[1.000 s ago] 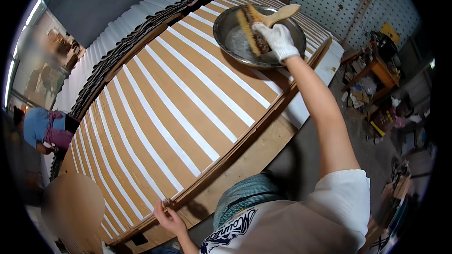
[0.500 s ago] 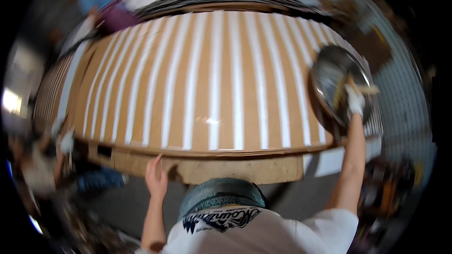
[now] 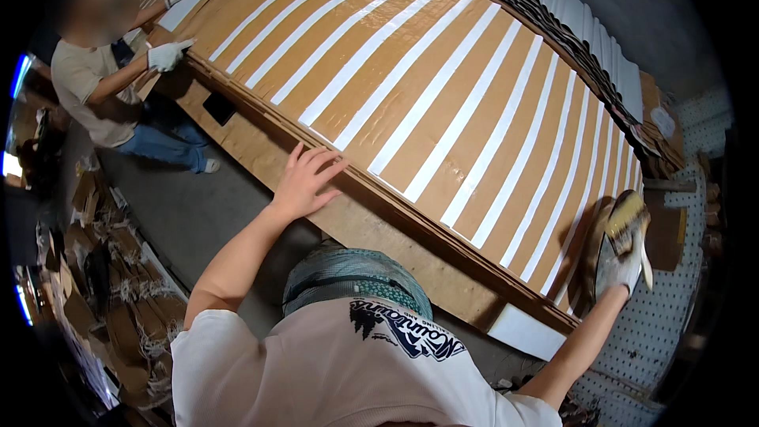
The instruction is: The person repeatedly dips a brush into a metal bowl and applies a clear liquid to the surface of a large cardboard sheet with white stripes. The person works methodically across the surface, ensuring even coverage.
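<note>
My right hand (image 3: 621,270), in a white glove, grips a wide brush (image 3: 627,217) with pale bristles and a light handle. The brush is tipped up over a dark round basin (image 3: 593,257), which the hand and brush partly hide. The basin stands on the right end of a stack of brown cardboard sheets (image 3: 229,16). White strips (image 3: 436,88) run across the top sheet in parallel rows. My bare left hand (image 3: 303,183) is at the near edge of the stack, fingers spread and holding nothing.
At the left end a person (image 3: 99,87) has gloved hands on the sheets. A wooden board (image 3: 364,229) juts out below the stack's near edge. White corrugated material (image 3: 545,0) lies piled behind. Cardboard scraps (image 3: 118,292) lie at the lower left, perforated panels (image 3: 632,348) at the right.
The view has turned, so the stack now slants down to the right. The brush has come up from inside the basin. My left hand has spread its fingers at the edge.
</note>
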Motion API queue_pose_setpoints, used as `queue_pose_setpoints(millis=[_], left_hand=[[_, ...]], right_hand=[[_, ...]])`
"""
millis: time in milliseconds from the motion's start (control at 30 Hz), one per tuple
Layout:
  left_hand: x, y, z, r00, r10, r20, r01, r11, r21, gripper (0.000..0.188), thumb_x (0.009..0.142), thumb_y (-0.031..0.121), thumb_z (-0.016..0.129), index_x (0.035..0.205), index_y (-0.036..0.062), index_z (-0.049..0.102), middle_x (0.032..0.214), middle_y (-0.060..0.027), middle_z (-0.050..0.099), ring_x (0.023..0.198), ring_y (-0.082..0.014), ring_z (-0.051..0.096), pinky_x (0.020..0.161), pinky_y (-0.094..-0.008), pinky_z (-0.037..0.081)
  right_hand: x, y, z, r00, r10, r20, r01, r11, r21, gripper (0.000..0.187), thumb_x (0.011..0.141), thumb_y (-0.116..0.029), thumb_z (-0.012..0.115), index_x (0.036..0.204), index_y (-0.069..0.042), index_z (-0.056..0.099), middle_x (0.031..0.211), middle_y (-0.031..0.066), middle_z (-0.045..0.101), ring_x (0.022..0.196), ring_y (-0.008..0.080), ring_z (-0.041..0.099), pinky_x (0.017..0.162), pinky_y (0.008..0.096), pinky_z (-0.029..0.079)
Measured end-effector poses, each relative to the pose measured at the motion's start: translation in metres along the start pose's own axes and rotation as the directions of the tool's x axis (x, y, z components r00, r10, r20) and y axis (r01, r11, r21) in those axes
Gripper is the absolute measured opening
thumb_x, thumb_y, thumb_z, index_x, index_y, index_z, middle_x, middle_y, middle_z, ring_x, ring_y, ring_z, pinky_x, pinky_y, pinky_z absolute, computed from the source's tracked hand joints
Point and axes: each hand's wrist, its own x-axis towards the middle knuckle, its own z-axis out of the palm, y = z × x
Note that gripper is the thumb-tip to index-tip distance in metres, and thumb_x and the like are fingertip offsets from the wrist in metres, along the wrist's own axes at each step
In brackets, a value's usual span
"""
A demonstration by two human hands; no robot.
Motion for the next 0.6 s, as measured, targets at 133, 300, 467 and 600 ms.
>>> queue_pose_setpoints(millis=[133, 300, 467, 600], left_hand=[[0.022, -0.037, 0.001, 0.994, 0.111, 0.017, -0.111, 0.994, 0.009, 0.063, 0.073, 0.035, 0.078, 0.132, 0.0215, 0.059, 0.127, -0.0052, 0.057, 0.123, -0.0293, 0.049, 0.112, -0.0603, 0.026], [0.031, -0.081, 0.009, 0.972, 0.235, 0.007, -0.235, 0.972, 0.030, 0.061, 0.074, 0.038, 0.077, 0.130, 0.0232, 0.060, 0.122, -0.0043, 0.057, 0.119, -0.0267, 0.050, 0.113, -0.0624, 0.024], [0.034, -0.095, 0.018, 0.967, 0.225, 0.119, -0.227, 0.974, 0.007, 0.052, 0.076, 0.026, 0.071, 0.127, 0.0229, 0.063, 0.120, -0.0029, 0.058, 0.116, -0.0263, 0.051, 0.112, -0.0615, 0.026], [0.032, -0.103, 0.027, 0.962, 0.265, 0.062, -0.267, 0.964, 0.018, 0.045, 0.076, 0.024, 0.063, 0.121, 0.0222, 0.066, 0.123, -0.0031, 0.057, 0.114, -0.0289, 0.050, 0.108, -0.0623, 0.032]], right_hand=[[-0.049, 0.034, 0.155, 0.946, 0.104, 0.308, -0.038, 0.977, -0.212, 0.032, 0.094, -0.015, 0.065, 0.122, -0.001, 0.060, 0.115, 0.0084, 0.067, 0.103, 0.0177, 0.065, 0.091, 0.0321, 0.051], [-0.080, 0.122, 0.310, 0.914, 0.038, 0.404, 0.319, 0.549, -0.773, 0.030, 0.078, -0.021, 0.077, 0.095, 0.003, 0.075, 0.091, 0.0087, 0.073, 0.076, 0.0122, 0.066, 0.071, 0.0284, 0.052], [-0.084, 0.188, 0.405, 0.819, 0.016, 0.573, 0.534, 0.341, -0.773, 0.044, 0.075, -0.038, 0.076, 0.090, 0.003, 0.072, 0.083, 0.0224, 0.068, 0.076, 0.0333, 0.067, 0.071, 0.0412, 0.052], [-0.045, 0.247, 0.440, 0.702, -0.031, 0.711, 0.696, 0.239, -0.677, 0.036, 0.079, -0.033, 0.074, 0.096, -0.002, 0.067, 0.090, 0.0239, 0.066, 0.089, 0.0402, 0.065, 0.078, 0.0473, 0.050]])
